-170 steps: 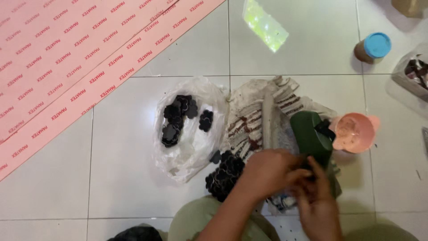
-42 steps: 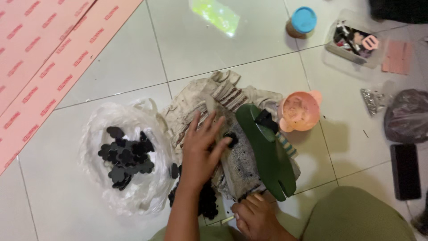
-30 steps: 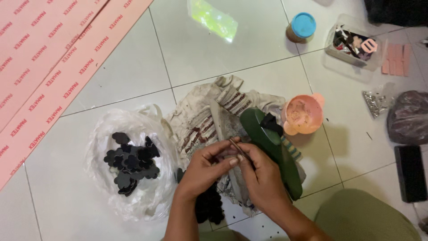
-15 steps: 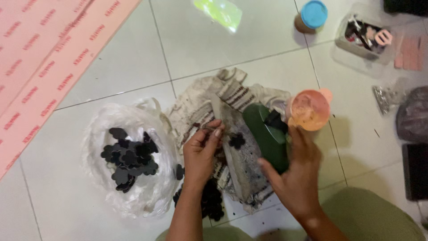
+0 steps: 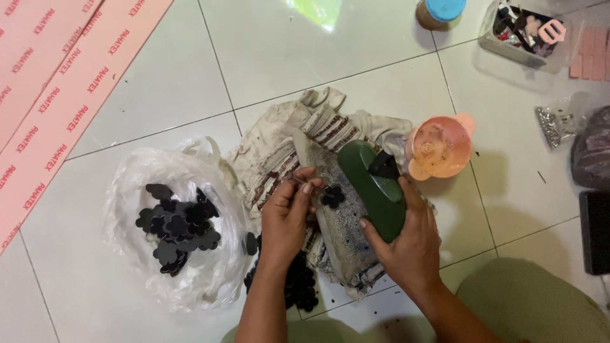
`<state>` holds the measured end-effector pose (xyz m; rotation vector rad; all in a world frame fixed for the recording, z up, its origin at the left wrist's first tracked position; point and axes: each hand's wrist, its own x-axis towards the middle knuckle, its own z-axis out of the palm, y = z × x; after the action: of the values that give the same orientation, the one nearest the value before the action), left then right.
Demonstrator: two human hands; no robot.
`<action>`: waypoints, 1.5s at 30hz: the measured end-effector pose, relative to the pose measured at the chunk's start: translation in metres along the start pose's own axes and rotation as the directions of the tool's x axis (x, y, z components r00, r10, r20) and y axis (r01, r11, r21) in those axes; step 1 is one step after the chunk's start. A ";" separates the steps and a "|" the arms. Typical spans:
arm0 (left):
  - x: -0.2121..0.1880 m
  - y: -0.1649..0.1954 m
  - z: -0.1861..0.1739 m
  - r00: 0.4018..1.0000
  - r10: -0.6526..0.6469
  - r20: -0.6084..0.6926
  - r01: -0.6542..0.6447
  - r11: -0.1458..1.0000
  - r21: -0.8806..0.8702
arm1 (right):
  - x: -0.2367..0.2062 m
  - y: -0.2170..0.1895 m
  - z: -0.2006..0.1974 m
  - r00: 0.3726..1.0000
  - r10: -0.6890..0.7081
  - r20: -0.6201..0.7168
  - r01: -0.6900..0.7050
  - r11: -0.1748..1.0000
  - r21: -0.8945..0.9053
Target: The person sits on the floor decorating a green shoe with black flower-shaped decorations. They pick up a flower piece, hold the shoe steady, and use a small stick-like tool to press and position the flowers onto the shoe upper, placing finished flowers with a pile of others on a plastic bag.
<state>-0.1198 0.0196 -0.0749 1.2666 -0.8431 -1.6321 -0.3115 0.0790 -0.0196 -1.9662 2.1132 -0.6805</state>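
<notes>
The right hand (image 5: 406, 251) grips the green tool (image 5: 375, 187) lying beside the grey pad (image 5: 340, 216) (long axis running away from the person), while the nearer left hand (image 5: 286, 219), fingers pinched together, hovers just left of the black flower piece (image 5: 332, 196) on it.

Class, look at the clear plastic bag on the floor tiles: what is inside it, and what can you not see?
Inside the clear plastic bag lies a heap of black flower-shaped cutouts. The top pieces show clearly; any lying beneath them, and the bag's bottom, are covered.
</notes>
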 end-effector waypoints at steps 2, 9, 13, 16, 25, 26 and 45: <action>0.000 0.002 0.002 1.000 0.022 0.004 -0.022 1.000 -0.010 | 0.000 0.000 0.001 0.999 0.041 0.022 -0.041 0.999 0.002; -0.004 0.008 0.007 0.991 0.131 -0.031 -0.123 0.975 0.187 | 0.000 0.004 0.002 0.998 0.059 0.035 -0.059 0.998 -0.001; -0.006 0.015 0.009 0.988 0.157 -0.015 -0.148 0.957 0.249 | -0.001 0.006 0.002 0.998 0.044 0.033 -0.043 0.999 -0.016; -0.008 0.024 0.011 0.989 0.144 -0.016 -0.132 0.945 0.300 | -0.001 0.005 0.003 0.998 0.041 0.043 -0.040 0.999 -0.024; -0.019 0.046 0.019 0.890 0.372 0.264 -0.456 0.693 0.558 | 0.000 0.001 -0.010 0.977 0.140 0.161 -0.131 0.989 -0.064; -0.019 0.048 0.019 0.854 0.423 0.303 -0.518 0.625 0.584 | 0.000 0.001 -0.015 0.952 0.201 0.230 -0.197 0.980 -0.043; -0.030 0.054 0.005 0.788 0.505 0.352 -0.611 0.569 0.551 | -0.009 0.016 -0.102 0.775 0.549 -0.312 -0.300 0.755 0.584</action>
<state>-0.1092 0.0266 -0.0140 1.1175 -1.8206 -0.9244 -0.3679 0.1098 0.0613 -1.0259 2.1991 -1.5335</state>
